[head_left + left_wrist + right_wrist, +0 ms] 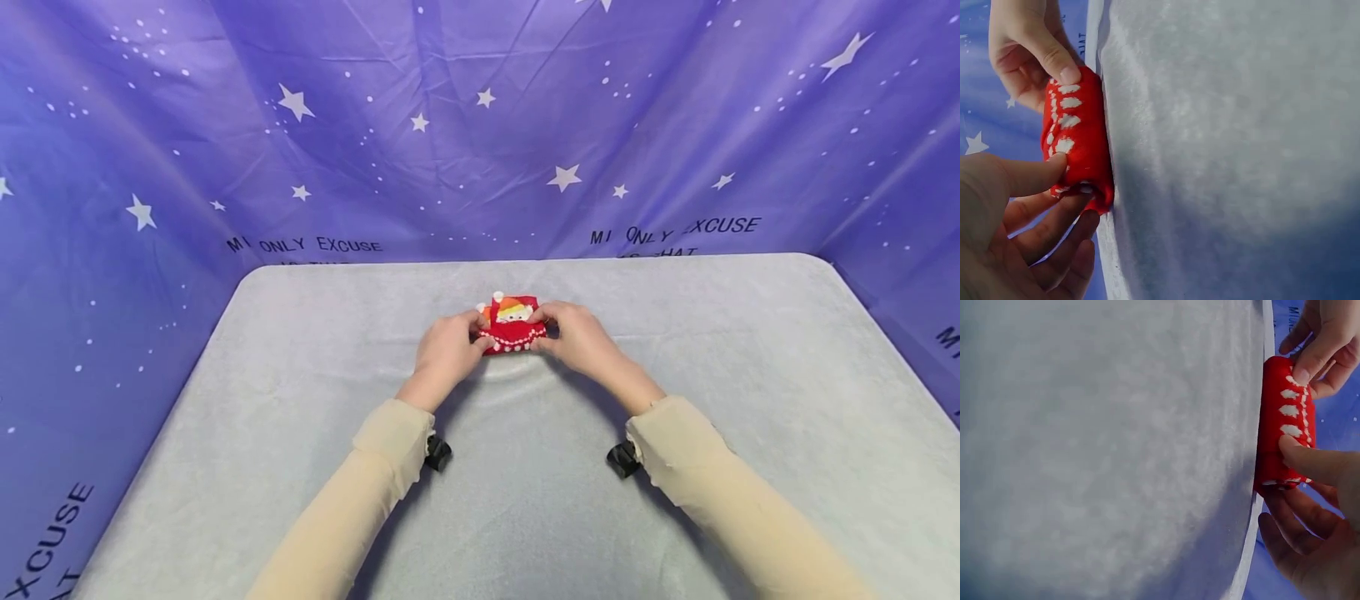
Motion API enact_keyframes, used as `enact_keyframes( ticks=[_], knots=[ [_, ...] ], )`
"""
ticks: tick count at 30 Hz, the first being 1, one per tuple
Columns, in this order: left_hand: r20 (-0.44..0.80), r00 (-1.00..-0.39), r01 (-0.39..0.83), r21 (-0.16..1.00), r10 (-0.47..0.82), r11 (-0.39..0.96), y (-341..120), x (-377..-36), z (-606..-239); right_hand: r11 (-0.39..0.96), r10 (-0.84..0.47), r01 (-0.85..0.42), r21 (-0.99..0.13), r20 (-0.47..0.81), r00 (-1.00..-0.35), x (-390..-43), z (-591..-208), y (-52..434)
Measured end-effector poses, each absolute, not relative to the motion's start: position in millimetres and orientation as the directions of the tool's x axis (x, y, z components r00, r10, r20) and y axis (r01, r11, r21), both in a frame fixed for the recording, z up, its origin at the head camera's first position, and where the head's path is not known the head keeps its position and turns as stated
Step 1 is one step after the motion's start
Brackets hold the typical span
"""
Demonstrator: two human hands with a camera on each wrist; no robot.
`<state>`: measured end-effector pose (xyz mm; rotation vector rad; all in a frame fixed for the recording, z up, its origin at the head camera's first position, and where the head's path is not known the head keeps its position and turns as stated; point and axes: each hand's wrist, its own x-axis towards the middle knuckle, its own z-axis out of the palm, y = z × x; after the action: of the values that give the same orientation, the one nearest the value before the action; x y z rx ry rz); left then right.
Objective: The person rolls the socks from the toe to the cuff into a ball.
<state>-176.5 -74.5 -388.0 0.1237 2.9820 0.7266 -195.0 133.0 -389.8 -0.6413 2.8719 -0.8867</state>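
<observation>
Centre of head frame: red rolled fabric [514, 332], white-patterned; left hand [447, 346], right hand [581, 335] at either end, fingers pinching it; grey table [525, 508] beneath.

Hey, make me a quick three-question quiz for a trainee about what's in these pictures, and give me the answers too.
1. Open question: what holds the red cloth bundle?
2. True or false: the tabletop is light grey.
3. Multiple choice: which white shapes are printed on the backdrop?
A) Hearts
B) Stars
C) Leaves

Key:
1. The person's left fingers and right fingers, both gripping it.
2. True.
3. B.
</observation>
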Motion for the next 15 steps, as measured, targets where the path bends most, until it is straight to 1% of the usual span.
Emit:
enact_keyframes(
  ticks=[3, 10, 12, 15],
  knots=[
    [-0.079, -0.995, 0.016, 0.482, 0.062, 0.876, -74, -182, -386, 0.750, -0.373, -0.317, -0.581, 0.025, -0.927, -201, -388, 132],
    [-0.145, -0.989, -0.070, 0.506, 0.004, 0.859, -75, -193, -383, 0.770, -0.372, -0.268, -0.580, -0.066, -0.926, -214, -383, 130],
    [-0.139, -0.990, -0.065, 0.526, 0.010, 0.848, -75, -195, -383, 0.781, -0.365, -0.250, -0.573, -0.093, -0.926, -217, -383, 130],
    [-0.073, -0.995, 0.010, 0.558, 0.061, 0.830, -75, -195, -382, 0.792, -0.357, -0.232, -0.565, -0.120, -0.926, -221, -382, 130]
  ],
)
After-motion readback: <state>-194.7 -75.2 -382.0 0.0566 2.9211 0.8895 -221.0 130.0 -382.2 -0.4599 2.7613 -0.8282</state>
